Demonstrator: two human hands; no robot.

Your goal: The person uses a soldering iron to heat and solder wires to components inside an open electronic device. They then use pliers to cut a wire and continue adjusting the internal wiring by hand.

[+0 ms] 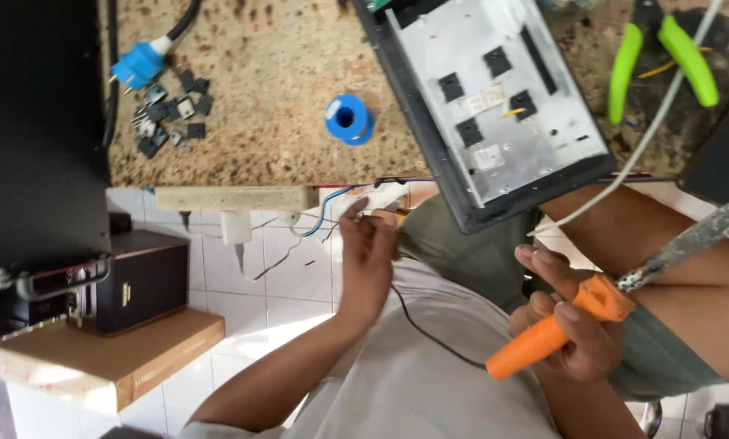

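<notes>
My right hand (572,325) is shut on the orange handle of a soldering iron (543,337), whose grey metal shaft (689,240) slants up to the right. A thin black cord (429,333) runs from the handle toward my left hand (366,264). That hand is raised below the counter edge, its fingertips pinched on thin wires (385,213) hanging there, next to a blue wire (325,213). Above both hands a black-framed metal panel (543,138) with black square parts lies tilted over the counter edge.
On the speckled stone counter (267,122) lie a blue solder spool (348,119), several small black components (169,114), a blue plug (137,65) and green-handled pliers (665,57). A white cable (649,138) crosses right. A black box (39,138), a dark speaker (137,284) and a wooden shelf (112,358) stand left.
</notes>
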